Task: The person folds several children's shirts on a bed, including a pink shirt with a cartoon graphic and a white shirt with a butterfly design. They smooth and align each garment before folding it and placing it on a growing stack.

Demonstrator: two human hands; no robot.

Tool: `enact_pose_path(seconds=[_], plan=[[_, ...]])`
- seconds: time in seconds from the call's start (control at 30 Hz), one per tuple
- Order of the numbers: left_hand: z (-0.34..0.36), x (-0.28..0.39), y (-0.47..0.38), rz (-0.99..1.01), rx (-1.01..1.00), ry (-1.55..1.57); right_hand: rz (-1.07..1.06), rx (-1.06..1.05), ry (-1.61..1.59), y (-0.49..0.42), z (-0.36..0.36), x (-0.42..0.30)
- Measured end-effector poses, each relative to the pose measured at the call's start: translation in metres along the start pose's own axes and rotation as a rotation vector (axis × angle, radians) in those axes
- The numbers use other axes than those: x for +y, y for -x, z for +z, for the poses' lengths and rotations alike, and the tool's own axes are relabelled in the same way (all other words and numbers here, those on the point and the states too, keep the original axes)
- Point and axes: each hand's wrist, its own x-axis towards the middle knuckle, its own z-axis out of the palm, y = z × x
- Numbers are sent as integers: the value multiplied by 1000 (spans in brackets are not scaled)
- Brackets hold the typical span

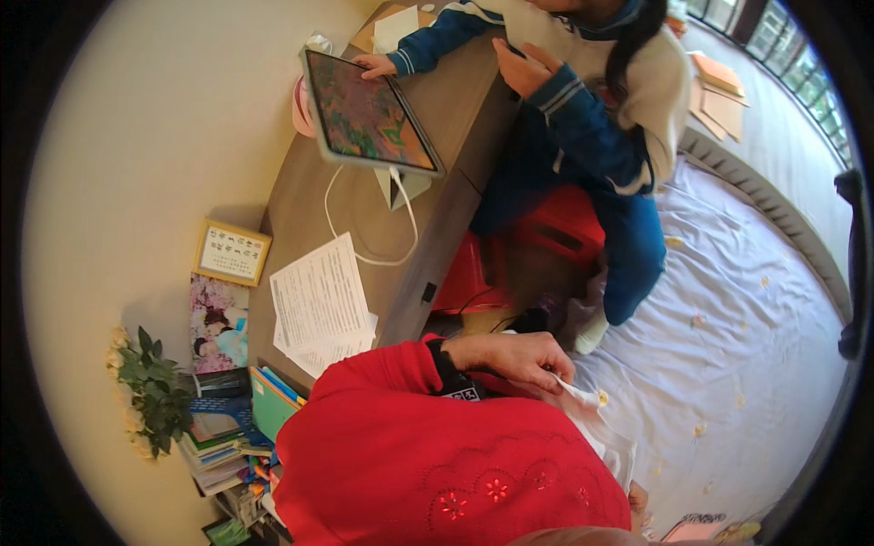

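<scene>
My left hand [529,358], with a black band on its wrist, pinches the edge of a white cloth [608,433] between thumb and fingers. The cloth hangs in folds along the front of my red sweater [444,464]. My right hand [638,498] shows only in part, low beside the cloth's lower end; the sweater hides the rest, and its grip cannot be made out. Beyond the cloth spreads a bed with a pale, flower-dotted sheet [724,341].
Another person [601,123] sits on a red stool [560,225], one hand on a tablet [369,112] with a white cable [413,232]. Printed sheets [321,293] lie on the wooden desk [293,198]. A picture frame [232,252], flowers [153,382] and books [212,457] stand along the wall.
</scene>
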Motion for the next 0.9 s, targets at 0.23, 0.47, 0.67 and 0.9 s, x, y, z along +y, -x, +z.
enact_pose_path(seconds=[0.23,0.47,0.67,0.9], plan=[[-93,-3,-39,-115,28,22,71,-159,60,-145,98,-75],[-121,-12,-54,-192,63,69,75,-304,105,-212,149,-103],[-126,-16,-59,-187,97,61,92,-364,108,-230,165,-107],[-121,-18,-70,-220,65,57,105,-382,93,-232,167,-102]])
